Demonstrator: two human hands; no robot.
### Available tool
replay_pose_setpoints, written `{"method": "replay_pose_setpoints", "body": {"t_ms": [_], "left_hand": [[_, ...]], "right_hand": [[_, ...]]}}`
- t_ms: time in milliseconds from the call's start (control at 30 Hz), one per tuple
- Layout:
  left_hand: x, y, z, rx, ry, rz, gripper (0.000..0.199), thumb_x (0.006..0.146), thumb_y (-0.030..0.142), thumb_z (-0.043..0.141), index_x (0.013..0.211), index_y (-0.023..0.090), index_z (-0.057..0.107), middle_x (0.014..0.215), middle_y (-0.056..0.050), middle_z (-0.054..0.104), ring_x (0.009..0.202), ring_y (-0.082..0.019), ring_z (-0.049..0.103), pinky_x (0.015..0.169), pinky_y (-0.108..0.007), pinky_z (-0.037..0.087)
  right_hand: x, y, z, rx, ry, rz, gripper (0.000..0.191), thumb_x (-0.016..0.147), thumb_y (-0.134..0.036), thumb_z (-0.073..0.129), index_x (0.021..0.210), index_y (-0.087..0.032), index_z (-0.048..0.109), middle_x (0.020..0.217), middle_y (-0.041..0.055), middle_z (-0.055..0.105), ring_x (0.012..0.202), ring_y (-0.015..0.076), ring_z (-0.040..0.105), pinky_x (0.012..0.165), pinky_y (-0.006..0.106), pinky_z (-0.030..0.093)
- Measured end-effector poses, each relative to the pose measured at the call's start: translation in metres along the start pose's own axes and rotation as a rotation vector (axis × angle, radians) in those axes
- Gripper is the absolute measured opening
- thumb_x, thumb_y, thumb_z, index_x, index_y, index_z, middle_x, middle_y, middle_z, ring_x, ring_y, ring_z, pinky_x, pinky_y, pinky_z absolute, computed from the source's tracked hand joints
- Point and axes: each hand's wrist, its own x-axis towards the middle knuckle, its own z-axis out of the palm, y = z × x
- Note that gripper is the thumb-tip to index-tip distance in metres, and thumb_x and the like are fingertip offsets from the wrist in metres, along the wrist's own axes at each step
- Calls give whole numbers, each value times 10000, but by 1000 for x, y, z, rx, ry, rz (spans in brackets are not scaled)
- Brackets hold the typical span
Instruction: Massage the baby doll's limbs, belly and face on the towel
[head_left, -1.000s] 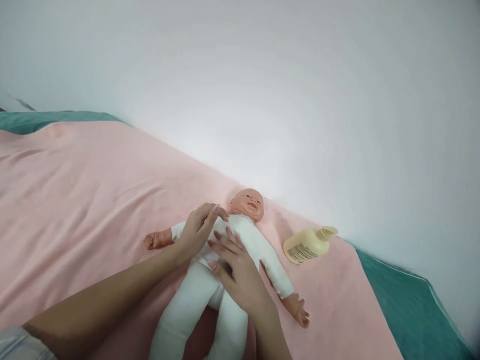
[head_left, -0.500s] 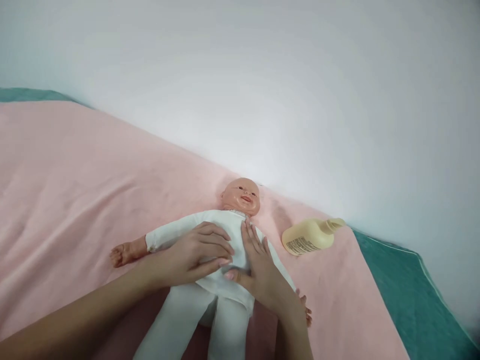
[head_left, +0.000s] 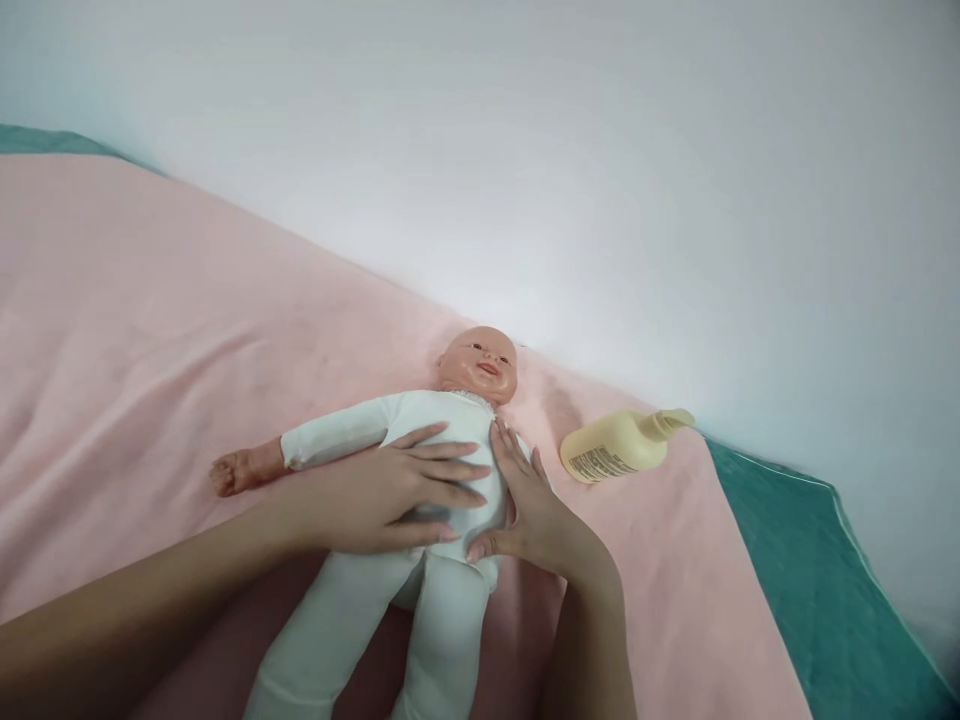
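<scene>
A bald baby doll [head_left: 480, 364] with a white cloth body lies on its back, its head toward the wall. My left hand [head_left: 409, 487] rests flat across the doll's torso, fingers spread and pointing right. On the right side of the chest lies my right hand [head_left: 529, 510], its fingers pointing up toward the doll's neck and its thumb stretched out to the left. Both hands touch the white cloth and hold nothing. The doll's arm on the left is stretched out; the one on the right is hidden behind my right hand and forearm.
A pale yellow pump bottle [head_left: 615, 446] lies tilted to the right of the doll. Beneath them is a pink blanket [head_left: 150, 300], over a green cover [head_left: 825, 560] seen at the right. A white wall [head_left: 525, 150] rises behind.
My left hand's fingers have spread wider and lie flatter on the torso. My right thumb has moved down slightly. The whole view has shifted, so the doll and bottle appear a little higher.
</scene>
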Motion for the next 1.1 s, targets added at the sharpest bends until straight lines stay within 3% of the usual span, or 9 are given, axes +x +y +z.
{"method": "replay_pose_setpoints", "body": {"t_ms": [233,367,467,567,667,800,933,1100], "left_hand": [[0,-14,16,252,209,-181,561,966,474,412,1489,294,315,1548,-18,323,1459,-225,202,1192,-464,88],[-1,-19,19,376,346,-365,586,973,509,345,1495,244,312,1534,-53,352,1432,-235,278,1174,-452,176],[-3,-27,18,466,407,-464,556,981,481,311,1469,221,373,1476,-76,444,1369,-253,399,1161,-476,196],[-5,-37,16,525,432,-537,500,995,384,261,1421,204,451,1411,-78,523,1312,-250,476,1147,-487,229],[-7,-44,15,562,447,-555,489,990,310,246,1382,160,495,1331,-101,595,1264,-261,526,1114,-487,293],[-8,-50,14,628,417,-525,491,985,259,234,1342,85,521,1250,-150,644,1190,-271,584,1059,-458,369],[-9,-52,14,633,406,-512,487,987,266,236,1347,79,506,1223,-152,658,1173,-265,593,1034,-442,397],[-7,-49,12,585,431,-535,472,990,301,256,1343,119,511,1268,-131,634,1189,-262,581,1036,-432,404]], "right_hand": [[0,-1,0,-29,11,-5,1164,750,-641,640,1496,-240,-158,1599,51,-98,1462,196,-151,1192,468,-55],[-6,-5,0,-25,22,-3,1077,805,-618,591,1500,-240,-139,1593,27,-112,1466,201,-134,1200,470,-37],[-15,-17,-1,1,68,-13,973,857,-583,549,1499,-283,-118,1594,-2,-96,1471,218,-92,1211,476,50],[-24,-38,3,20,53,-118,873,865,-582,548,1513,-334,17,1594,-43,33,1477,241,7,1215,474,114],[-23,-62,13,37,10,-281,706,862,-588,554,1475,-394,261,1539,-81,272,1453,261,197,1220,449,139],[-10,-74,26,100,92,-412,526,898,-540,532,1398,-410,433,1429,-86,469,1392,255,353,1224,395,134],[3,-60,27,45,165,-400,510,955,-482,452,1445,-388,350,1498,-72,369,1438,234,254,1224,460,63],[16,-37,30,-80,232,-211,703,949,-587,355,1525,-298,74,1592,-16,87,1481,213,10,1193,533,-23]]}}
